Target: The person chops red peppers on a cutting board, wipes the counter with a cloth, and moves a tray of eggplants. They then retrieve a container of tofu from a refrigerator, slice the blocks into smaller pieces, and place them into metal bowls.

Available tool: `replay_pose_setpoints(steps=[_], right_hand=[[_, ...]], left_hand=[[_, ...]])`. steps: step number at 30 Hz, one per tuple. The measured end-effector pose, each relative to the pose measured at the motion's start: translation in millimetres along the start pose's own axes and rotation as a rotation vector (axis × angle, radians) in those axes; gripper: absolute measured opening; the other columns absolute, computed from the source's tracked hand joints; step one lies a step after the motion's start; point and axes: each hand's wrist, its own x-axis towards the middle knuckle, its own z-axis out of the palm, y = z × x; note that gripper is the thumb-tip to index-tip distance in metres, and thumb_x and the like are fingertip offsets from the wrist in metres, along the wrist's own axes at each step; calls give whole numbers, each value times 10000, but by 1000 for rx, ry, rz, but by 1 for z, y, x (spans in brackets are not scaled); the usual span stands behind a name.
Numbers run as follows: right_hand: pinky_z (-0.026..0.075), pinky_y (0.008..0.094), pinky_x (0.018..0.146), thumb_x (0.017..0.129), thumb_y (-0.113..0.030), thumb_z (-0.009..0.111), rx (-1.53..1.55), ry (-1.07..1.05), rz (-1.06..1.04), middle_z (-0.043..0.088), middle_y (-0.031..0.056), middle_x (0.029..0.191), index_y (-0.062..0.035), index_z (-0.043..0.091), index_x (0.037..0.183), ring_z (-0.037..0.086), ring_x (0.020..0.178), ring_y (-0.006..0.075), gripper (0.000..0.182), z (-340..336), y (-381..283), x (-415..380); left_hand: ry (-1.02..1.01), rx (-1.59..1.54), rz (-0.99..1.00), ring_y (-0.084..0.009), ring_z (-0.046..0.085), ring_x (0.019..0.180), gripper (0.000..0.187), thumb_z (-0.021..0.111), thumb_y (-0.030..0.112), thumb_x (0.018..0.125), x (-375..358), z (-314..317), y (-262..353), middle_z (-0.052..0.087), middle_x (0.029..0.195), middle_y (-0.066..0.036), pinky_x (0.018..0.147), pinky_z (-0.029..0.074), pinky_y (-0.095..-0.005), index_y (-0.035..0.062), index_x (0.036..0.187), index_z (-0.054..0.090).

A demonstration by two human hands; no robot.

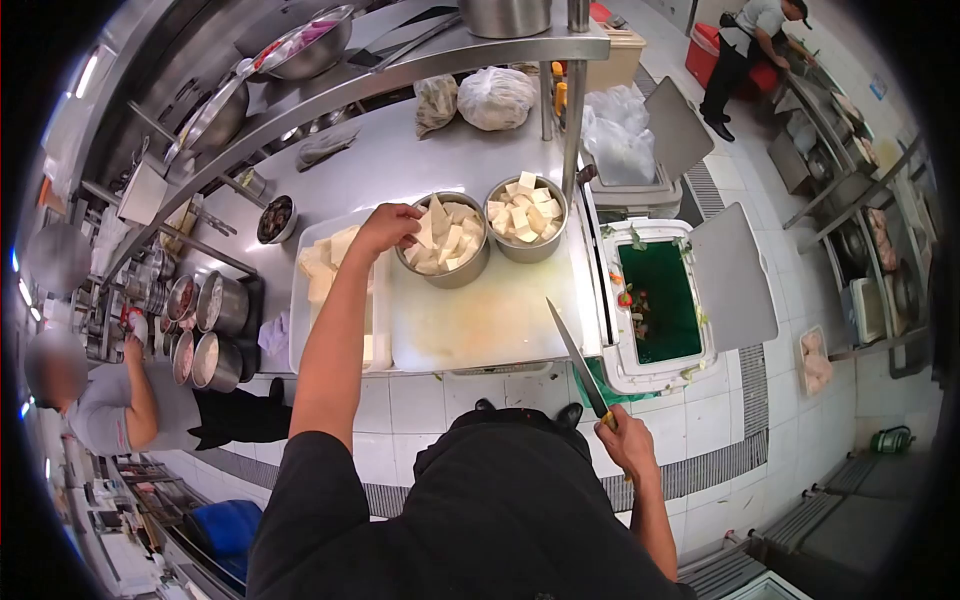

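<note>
My left hand (388,230) reaches over the rim of a round metal pot (444,278), its fingers closed on a pale flat piece of tofu (426,231). Chunks of the same white tofu fill that pot. To its right a second metal pot (527,250) holds tofu cubes (525,212). Both pots stand on the far part of a white cutting board (480,325). My right hand (625,440) grips a kitchen knife (579,362) by its yellowish handle, low beside the counter's front edge, blade pointing up and away from me.
Left of the board is a white tray (380,320) with large tofu slabs (325,260). A bin (655,365) with a green liner and scraps stands open at right. A metal shelf (420,60) spans the counter. One co-worker (150,400) is at left, another (750,40) at far right.
</note>
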Motion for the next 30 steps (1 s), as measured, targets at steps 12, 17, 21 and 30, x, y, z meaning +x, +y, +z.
replay_pose_setpoints(steps=[12, 17, 21, 30], right_hand=[[498, 563, 750, 894, -360, 625, -104, -28, -13, 692, 279, 860, -68, 608, 1100, 659, 859, 494, 358, 3, -2, 8], [496, 555, 741, 899, -370, 625, -81, -22, -33, 692, 273, 855, -57, 597, 1065, 658, 850, 493, 355, 9, -8, 9], [495, 552, 737, 899, -368, 632, -107, -57, -30, 690, 274, 850, -55, 596, 1056, 657, 848, 492, 352, 9, -20, 12], [487, 558, 728, 896, -367, 643, -154, -90, -98, 680, 277, 831, -57, 595, 1048, 648, 835, 497, 349, 13, -33, 23]], left_hand=[[385, 163, 89, -124, 630, 578, 210, 710, 166, 853, -42, -140, -29, 688, 749, -64, 521, 524, -288, -23, 945, 720], [151, 514, -65, -174, 627, 533, 307, 749, 297, 866, -43, -213, -164, 682, 705, -76, 470, 491, -316, -8, 876, 714], [102, 444, -432, -204, 689, 782, 529, 809, 399, 793, -101, -152, -159, 718, 949, -126, 618, 544, -372, 6, 1125, 685], [170, 367, -286, -306, 621, 1172, 974, 920, 371, 636, -128, -104, -184, 592, 1365, -204, 935, 525, -389, -13, 1426, 499]])
